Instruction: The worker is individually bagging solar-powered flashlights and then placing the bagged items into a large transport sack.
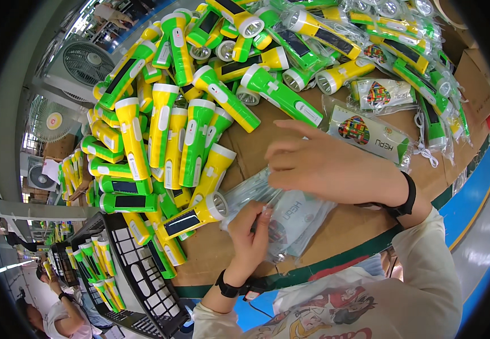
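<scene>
Stacked clear plastic bags (304, 217) with printed card inserts lie at the table's near edge. My left hand (249, 234) pinches the edge of the top bag between thumb and fingers. Over the upper part of the same bag, my right hand (318, 164) is bent inward, its fingers curled on the plastic and its thumb hidden. A yellow flashlight (194, 216) with a dark solar panel and round lens lies just left of my left hand. Beyond it spreads a big heap of green and yellow flashlights (197, 144).
Bagged flashlights (409, 51) are piled at the far right, near a cardboard box (477, 79). Two bagged packs with printed cards (369, 135) lie beyond my right hand. A black plastic crate (143, 277) stands at the left edge. Fans (84, 62) and a co-worker (67, 311) are further left.
</scene>
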`<state>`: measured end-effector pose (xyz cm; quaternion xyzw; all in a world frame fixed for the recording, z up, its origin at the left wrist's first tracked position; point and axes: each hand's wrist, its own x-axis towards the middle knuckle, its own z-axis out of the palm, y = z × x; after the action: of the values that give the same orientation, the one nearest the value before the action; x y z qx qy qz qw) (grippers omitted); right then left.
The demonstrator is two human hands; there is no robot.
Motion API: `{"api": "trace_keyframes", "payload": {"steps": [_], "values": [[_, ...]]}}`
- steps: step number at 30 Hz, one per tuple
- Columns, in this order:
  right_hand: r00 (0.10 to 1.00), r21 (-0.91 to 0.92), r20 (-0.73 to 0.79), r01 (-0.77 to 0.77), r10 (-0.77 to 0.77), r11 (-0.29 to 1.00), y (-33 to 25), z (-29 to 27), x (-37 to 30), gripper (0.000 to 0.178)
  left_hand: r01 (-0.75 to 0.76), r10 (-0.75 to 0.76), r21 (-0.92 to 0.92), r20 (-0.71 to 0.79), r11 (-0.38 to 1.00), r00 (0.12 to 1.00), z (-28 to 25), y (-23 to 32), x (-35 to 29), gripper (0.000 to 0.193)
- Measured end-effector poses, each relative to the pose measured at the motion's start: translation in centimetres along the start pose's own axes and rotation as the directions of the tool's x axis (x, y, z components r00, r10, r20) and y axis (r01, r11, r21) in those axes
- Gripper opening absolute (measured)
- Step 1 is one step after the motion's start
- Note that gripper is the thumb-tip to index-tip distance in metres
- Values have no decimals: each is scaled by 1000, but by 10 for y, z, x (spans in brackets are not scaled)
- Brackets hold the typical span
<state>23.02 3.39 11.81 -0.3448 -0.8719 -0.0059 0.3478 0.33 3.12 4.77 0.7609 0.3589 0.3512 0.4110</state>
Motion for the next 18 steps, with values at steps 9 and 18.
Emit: {"api": "trace_keyframes", "payload": {"steps": [9,18], "values": [[916,125,373,-207,148,970,-1,-12,-7,12,-101,104,109,-24,989,994,-2,2,-1,10],[874,21,228,-445,429,895,24,-67,-13,12,-52,2,-156,-300,986,954,16,-2,-3,4]]}}
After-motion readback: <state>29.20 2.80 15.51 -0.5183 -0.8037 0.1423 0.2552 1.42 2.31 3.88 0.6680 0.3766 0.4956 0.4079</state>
